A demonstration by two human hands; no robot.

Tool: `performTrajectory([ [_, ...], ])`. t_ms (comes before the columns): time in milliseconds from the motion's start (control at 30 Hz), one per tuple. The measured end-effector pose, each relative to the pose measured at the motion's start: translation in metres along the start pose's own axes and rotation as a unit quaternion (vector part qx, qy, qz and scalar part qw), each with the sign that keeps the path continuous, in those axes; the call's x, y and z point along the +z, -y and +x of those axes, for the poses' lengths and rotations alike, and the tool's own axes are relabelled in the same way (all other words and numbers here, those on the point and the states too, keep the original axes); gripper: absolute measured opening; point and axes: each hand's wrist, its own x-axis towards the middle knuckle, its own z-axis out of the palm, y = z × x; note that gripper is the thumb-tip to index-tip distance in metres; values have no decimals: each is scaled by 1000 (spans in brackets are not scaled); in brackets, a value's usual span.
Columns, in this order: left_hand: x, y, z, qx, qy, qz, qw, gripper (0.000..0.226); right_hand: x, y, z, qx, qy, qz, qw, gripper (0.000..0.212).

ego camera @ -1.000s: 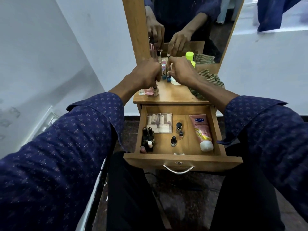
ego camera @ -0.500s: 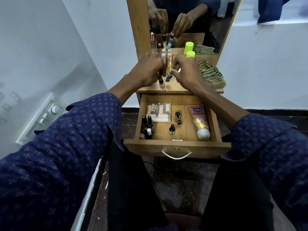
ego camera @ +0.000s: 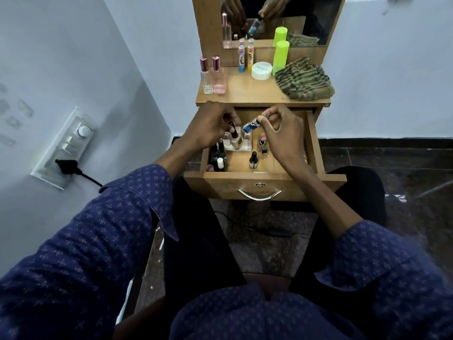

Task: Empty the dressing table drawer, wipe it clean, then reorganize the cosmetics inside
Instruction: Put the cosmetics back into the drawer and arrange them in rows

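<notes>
The wooden drawer [ego camera: 264, 185] stands pulled out in front of me. Over its back left part, my left hand [ego camera: 210, 126] grips a small clear bottle with a dark cap [ego camera: 235, 141]. Beside it, my right hand [ego camera: 282, 133] pinches a small blue bottle [ego camera: 250, 126], tilted, over the drawer's middle. In the drawer a cluster of dark nail polish bottles [ego camera: 218, 155] fills the left side, a clear box [ego camera: 241, 143] lies at the back, and a single dark bottle [ego camera: 253, 160] stands in the middle. My right forearm hides the drawer's right side.
On the table top [ego camera: 245, 94] stand two pink perfume bottles [ego camera: 213, 74], two slim tubes [ego camera: 245, 57], a white jar [ego camera: 261, 70], a green can [ego camera: 280, 56] and a striped cloth [ego camera: 304, 78]. A mirror [ego camera: 282, 18] rises behind. A wall socket with a plug [ego camera: 63, 153] is at left.
Both hands came down from the table top to the drawer, each carrying a small bottle. The camera tilted down.
</notes>
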Motion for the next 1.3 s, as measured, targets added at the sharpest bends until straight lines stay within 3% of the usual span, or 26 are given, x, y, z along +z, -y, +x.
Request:
performTrajectory([
  [300,16,9,-12,-48,-17,-39,998,23,7,-13,-29,46,3,32,998,10],
  [833,33,7,-5,-26,49,77,995,19,8,-20,-29,56,70,28,996,14],
  [967,38,4,-6,-29,53,90,994,21,8,-23,-25,49,55,25,997,13],
  [1100,40,1,-6,-29,53,100,993,22,9,-25,-15,45,59,-40,996,12],
  [1300,40,2,-11,-49,45,113,991,25,24,-25,-10,8,132,-171,976,12],
])
